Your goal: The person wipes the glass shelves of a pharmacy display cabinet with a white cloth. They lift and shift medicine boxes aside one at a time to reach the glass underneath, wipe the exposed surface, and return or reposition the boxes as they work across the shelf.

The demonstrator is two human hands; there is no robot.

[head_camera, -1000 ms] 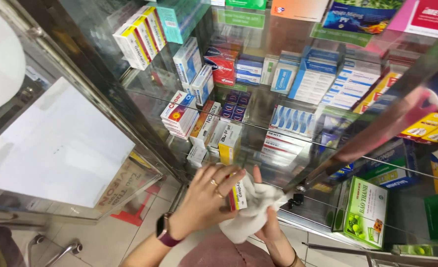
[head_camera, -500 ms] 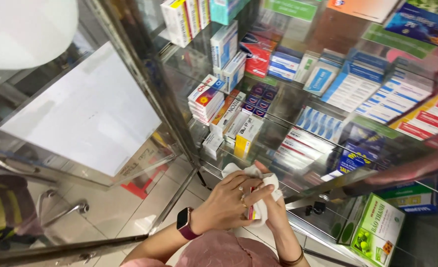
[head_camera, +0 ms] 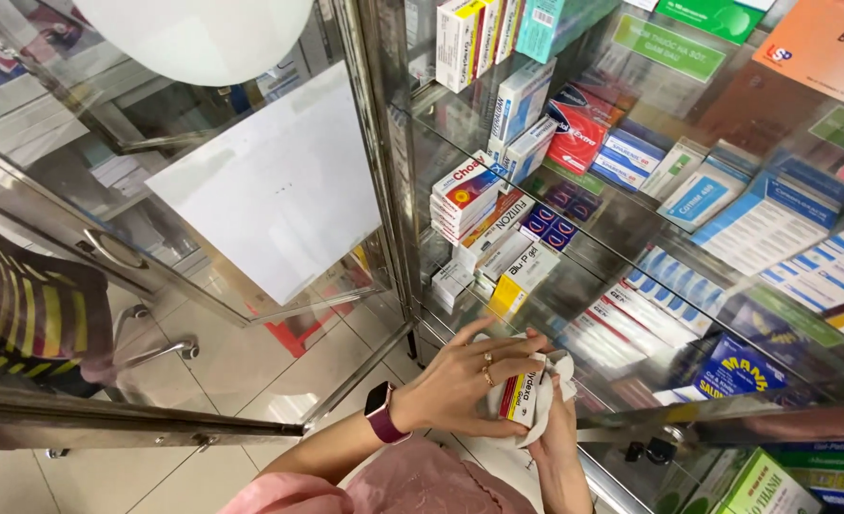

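Note:
My left hand [head_camera: 460,385], with rings and a watch on its wrist, grips a small white box with a red and yellow end [head_camera: 520,396]. My right hand [head_camera: 557,440] is below it, holding a white cloth [head_camera: 547,381] that wraps around the box. Both hands are in front of a low glass shelf of a medicine cabinet [head_camera: 631,238]. The right hand's fingers are mostly hidden by the cloth.
Glass shelves carry several stacked medicine boxes [head_camera: 498,238]. A green box [head_camera: 763,485] stands at lower right. A glass door [head_camera: 250,190] with a white paper sheet on it stands open on the left above a tiled floor [head_camera: 212,362]. A metal rail [head_camera: 127,424] crosses lower left.
The view has swung so the cabinet sits further right. My hands stay together on the box and cloth, with the left hand turning the box slightly.

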